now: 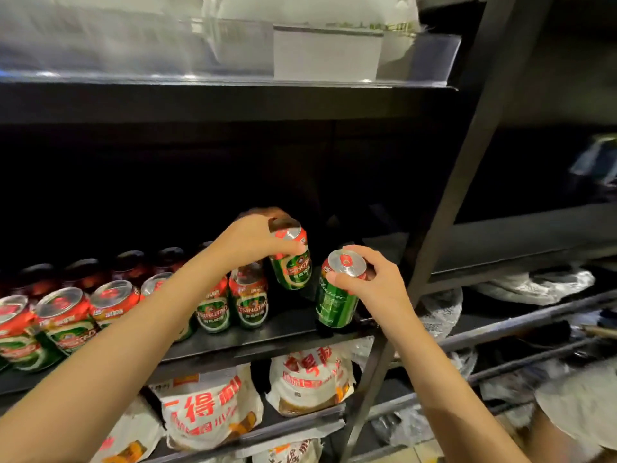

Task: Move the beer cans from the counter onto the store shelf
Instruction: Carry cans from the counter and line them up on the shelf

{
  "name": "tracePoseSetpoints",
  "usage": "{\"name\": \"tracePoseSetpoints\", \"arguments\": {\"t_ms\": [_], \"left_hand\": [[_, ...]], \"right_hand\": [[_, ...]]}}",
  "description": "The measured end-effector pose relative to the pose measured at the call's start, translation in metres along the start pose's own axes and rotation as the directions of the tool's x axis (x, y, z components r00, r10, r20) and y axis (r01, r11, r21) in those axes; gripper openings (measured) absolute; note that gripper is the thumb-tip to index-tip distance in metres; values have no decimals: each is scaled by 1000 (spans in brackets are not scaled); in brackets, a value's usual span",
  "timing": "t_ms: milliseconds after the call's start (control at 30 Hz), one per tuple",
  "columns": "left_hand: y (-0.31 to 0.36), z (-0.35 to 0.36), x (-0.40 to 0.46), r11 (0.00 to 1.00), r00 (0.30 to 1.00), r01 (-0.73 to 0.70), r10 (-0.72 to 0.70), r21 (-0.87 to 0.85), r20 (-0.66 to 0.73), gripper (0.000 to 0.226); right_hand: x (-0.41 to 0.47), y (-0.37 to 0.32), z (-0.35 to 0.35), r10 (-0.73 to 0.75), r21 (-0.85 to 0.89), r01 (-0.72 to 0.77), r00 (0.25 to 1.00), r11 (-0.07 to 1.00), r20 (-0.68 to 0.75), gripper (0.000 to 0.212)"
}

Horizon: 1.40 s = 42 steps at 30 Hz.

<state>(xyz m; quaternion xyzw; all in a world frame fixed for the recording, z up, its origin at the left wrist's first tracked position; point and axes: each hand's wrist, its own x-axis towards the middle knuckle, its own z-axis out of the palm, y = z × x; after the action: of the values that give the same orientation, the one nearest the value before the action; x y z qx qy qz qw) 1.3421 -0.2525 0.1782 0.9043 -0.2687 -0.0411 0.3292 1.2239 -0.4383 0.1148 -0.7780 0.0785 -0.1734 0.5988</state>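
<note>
My left hand (253,240) grips a green and red beer can (293,265) by its top, tilted, just above the black shelf (287,327) behind the front row. My right hand (370,279) pinches the rim of a second green beer can (334,305), which leans at the shelf's right end with its base at the board. Several more cans (248,297) stand in rows along the shelf to the left, reaching the frame's left edge. The counter is out of view.
A dark metal upright (444,208) slants just right of the right-hand can. Bagged snacks (310,379) fill the shelf below. Above, a clear plastic rail with a white price tag (327,55) fronts the upper shelf. Wrapped goods lie on racks at the right.
</note>
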Motion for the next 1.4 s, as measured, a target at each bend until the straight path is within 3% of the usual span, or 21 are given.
{"name": "tracePoseSetpoints", "arguments": {"t_ms": [167, 300, 467, 767, 1167, 1400], "left_hand": [[-24, 0, 38, 999, 996, -39, 36, 30, 86, 52], [-38, 2, 57, 995, 988, -48, 34, 92, 153, 50], [-52, 9, 69, 992, 977, -83, 63, 93, 203, 50], [-66, 22, 87, 987, 948, -98, 55, 124, 312, 57], [-81, 29, 97, 986, 946, -80, 28, 148, 324, 65], [-89, 32, 97, 992, 951, -73, 40, 99, 306, 70]], "right_hand": [[35, 7, 14, -11, -59, 12, 1000, 998, 18, 35], [62, 22, 26, 64, -93, -61, 998, 994, 20, 54], [88, 36, 37, 55, -140, -54, 998, 989, 3, 56], [109, 43, 45, 66, -91, -65, 998, 994, 13, 55], [128, 59, 50, 92, -172, -94, 996, 981, -17, 62], [127, 59, 53, 86, -161, -93, 995, 983, -49, 53]]}}
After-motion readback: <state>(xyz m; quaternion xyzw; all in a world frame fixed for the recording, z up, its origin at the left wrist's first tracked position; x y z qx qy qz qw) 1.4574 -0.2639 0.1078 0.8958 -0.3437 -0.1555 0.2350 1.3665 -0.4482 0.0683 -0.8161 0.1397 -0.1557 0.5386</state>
